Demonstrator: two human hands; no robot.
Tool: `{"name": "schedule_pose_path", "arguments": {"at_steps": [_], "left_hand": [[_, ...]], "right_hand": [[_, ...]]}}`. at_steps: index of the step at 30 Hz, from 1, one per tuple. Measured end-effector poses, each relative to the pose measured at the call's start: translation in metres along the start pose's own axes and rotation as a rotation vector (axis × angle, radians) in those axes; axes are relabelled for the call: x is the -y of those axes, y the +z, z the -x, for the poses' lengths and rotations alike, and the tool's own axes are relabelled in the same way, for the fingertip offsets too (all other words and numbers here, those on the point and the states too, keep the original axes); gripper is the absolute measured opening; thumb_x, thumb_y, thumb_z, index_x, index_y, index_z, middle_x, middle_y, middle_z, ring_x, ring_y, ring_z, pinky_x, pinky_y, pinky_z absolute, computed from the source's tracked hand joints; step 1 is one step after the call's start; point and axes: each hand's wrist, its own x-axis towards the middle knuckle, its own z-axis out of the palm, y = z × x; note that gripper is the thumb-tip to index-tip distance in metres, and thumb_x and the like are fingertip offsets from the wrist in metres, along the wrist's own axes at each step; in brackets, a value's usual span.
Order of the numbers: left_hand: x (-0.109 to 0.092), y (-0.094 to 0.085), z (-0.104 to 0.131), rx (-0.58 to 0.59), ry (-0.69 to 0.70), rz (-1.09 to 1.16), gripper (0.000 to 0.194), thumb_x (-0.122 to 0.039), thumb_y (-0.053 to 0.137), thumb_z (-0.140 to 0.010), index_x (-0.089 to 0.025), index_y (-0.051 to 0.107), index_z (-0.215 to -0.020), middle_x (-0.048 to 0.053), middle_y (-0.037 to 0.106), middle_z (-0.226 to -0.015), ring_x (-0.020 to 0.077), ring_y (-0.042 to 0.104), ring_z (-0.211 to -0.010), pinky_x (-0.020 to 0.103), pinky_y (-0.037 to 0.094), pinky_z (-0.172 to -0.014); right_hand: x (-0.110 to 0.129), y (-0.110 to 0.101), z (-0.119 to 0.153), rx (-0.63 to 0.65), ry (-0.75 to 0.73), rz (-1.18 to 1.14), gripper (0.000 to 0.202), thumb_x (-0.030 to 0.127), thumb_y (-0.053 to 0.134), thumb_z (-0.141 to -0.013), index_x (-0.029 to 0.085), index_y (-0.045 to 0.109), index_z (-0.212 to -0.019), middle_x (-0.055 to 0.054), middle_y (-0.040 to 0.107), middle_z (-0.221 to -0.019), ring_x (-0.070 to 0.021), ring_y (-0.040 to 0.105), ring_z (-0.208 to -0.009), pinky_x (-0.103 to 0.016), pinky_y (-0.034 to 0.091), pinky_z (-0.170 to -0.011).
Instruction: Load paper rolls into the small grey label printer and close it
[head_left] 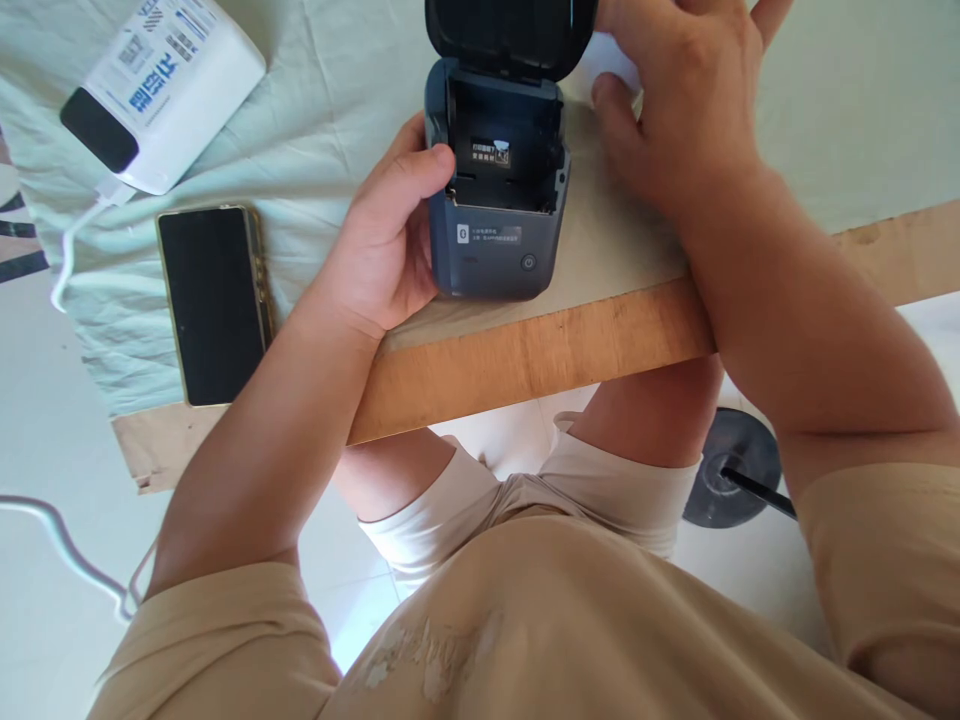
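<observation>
A dark blue-grey device with its black lid raised shows a hollow compartment with a small label inside. My left hand grips its left side, the thumb on the compartment's edge. My right hand is at the upper right, beside the lid, its thumb and fingers bent around a white object that they mostly hide. Whether the right hand touches the lid is unclear.
A white box-shaped unit with a cable lies at the upper left. Below it rests a phone, near my left forearm. The table's wooden edge runs under both forearms. A round black base stands on the floor.
</observation>
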Motion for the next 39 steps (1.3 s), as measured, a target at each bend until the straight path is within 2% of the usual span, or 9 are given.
{"name": "schedule_pose_path", "arguments": {"at_steps": [4,6,8,14,19,25,29,33,39], "left_hand": [[0.0,-0.005,-0.005,0.079,-0.012,0.065,0.014,-0.035,0.081,-0.091,-0.026,0.075,-0.099,0.0,0.082,-0.101,0.0296,0.078,-0.108,0.035,0.063,-0.069],[-0.003,-0.009,-0.007,0.174,-0.066,0.092,0.009,-0.031,0.078,-0.097,-0.024,0.074,-0.101,-0.001,0.084,-0.103,0.0239,0.077,-0.1,0.035,0.066,-0.078],[-0.007,-0.011,-0.007,0.201,-0.079,0.116,0.004,-0.027,0.071,-0.102,-0.024,0.073,-0.1,-0.001,0.085,-0.106,0.0212,0.077,-0.101,0.033,0.068,-0.087],[-0.012,-0.001,0.002,0.149,-0.09,0.104,0.011,-0.023,0.064,-0.105,-0.024,0.071,-0.097,-0.001,0.083,-0.097,0.0193,0.077,-0.093,0.029,0.066,-0.082],[-0.013,0.004,0.003,0.082,-0.081,0.136,0.007,-0.02,0.065,-0.101,-0.022,0.068,-0.095,0.001,0.081,-0.093,0.0254,0.081,-0.107,0.034,0.067,-0.089],[-0.013,-0.003,0.001,0.15,-0.077,0.089,0.01,-0.025,0.063,-0.102,-0.027,0.068,-0.094,0.002,0.085,-0.106,0.0323,0.075,-0.13,0.042,0.068,-0.1],[-0.012,-0.003,0.001,0.16,-0.103,0.094,0.009,-0.024,0.068,-0.102,-0.026,0.071,-0.093,-0.001,0.083,-0.1,0.0249,0.078,-0.108,0.035,0.067,-0.09],[-0.006,0.001,0.001,0.044,-0.036,0.112,0.006,-0.028,0.071,-0.097,-0.025,0.076,-0.095,0.0,0.08,-0.096,0.0182,0.073,-0.086,0.028,0.061,-0.073],[0.0,0.006,-0.001,-0.034,0.012,0.05,0.01,-0.035,0.071,-0.092,-0.028,0.077,-0.094,0.001,0.08,-0.095,0.0277,0.077,-0.107,0.033,0.061,-0.075]], "right_hand": [[-0.013,-0.001,0.002,-0.182,-0.082,-0.159,0.051,0.041,0.062,-0.097,0.028,0.071,-0.146,0.001,0.07,-0.139,-0.0357,0.062,-0.145,-0.06,0.04,-0.127],[-0.018,0.0,0.003,-0.291,-0.127,-0.319,0.045,0.052,0.067,-0.096,0.03,0.073,-0.134,0.006,0.071,-0.125,-0.0296,0.07,-0.131,-0.05,0.049,-0.114],[-0.018,0.001,0.005,-0.327,-0.195,-0.549,0.038,0.049,0.072,-0.091,0.03,0.074,-0.125,0.009,0.067,-0.115,-0.021,0.073,-0.116,-0.039,0.053,-0.097],[0.003,0.006,0.01,-0.032,-0.12,-1.075,0.028,0.031,0.082,-0.073,0.021,0.074,-0.099,0.006,0.074,-0.107,-0.0079,0.061,-0.1,-0.015,0.048,-0.076],[0.011,0.009,0.006,0.09,0.107,-1.333,0.045,0.033,0.059,-0.062,0.026,0.057,-0.107,0.007,0.059,-0.083,-0.0102,0.058,-0.066,-0.023,0.052,-0.051],[0.008,0.011,0.008,0.154,0.092,-1.135,0.046,0.027,0.07,-0.056,0.026,0.054,-0.099,0.007,0.054,-0.08,-0.0099,0.05,-0.063,-0.025,0.041,-0.049],[0.003,0.008,0.01,0.135,-0.006,-0.915,0.04,0.023,0.076,-0.054,0.024,0.055,-0.088,0.006,0.056,-0.082,-0.0103,0.045,-0.076,-0.026,0.035,-0.069],[0.0,0.007,0.01,0.147,-0.118,-0.769,0.031,0.022,0.072,-0.058,0.024,0.054,-0.083,0.005,0.056,-0.083,-0.0131,0.046,-0.079,-0.031,0.037,-0.081],[-0.004,0.011,0.009,0.168,-0.237,-0.646,0.03,0.015,0.073,-0.058,0.025,0.056,-0.082,0.0,0.058,-0.094,-0.0189,0.056,-0.089,-0.037,0.047,-0.088]]}}
